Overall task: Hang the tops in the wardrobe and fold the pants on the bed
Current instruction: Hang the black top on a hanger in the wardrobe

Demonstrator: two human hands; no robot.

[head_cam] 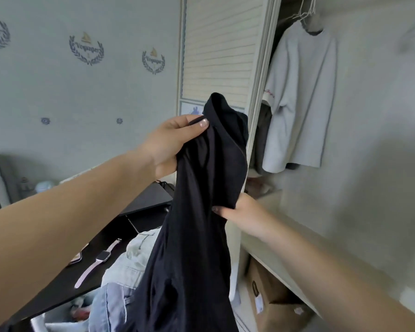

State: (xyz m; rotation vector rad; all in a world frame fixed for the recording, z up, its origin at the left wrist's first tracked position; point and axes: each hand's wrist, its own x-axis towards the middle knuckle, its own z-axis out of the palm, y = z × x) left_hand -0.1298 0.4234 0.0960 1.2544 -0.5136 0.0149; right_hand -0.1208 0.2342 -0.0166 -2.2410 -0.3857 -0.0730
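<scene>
From the head camera: I hold a black garment (pixel 201 212) up in front of the open wardrobe (pixel 268 68). My left hand (pixel 173 144) pinches its upper edge between thumb and curled fingers, and my right hand (pixel 240 212) grips a fold lower down, partly hidden by the cloth. The rest hangs in a long drape toward the pile below.

I cannot tell whether it is a top or pants, and I see no hanger in it; guessing wrong would send it to the wrong place. Both grips take only a small bite of fabric, so it could slip and drop onto the pale denim (pixel 120 279) underneath, or its hanging tail could drag that pile along.

Inside the wardrobe a light grey top (pixel 300 97) already hangs on a hanger from the rail, above a pale shelf (pixel 283 236) with a cardboard box (pixel 268 298) beneath. To the left, a dark desk (pixel 82 267) carries a watch with a pink strap (pixel 98 259), under crest-patterned wallpaper (pixel 86 49). The bed is not clearly in view.
</scene>
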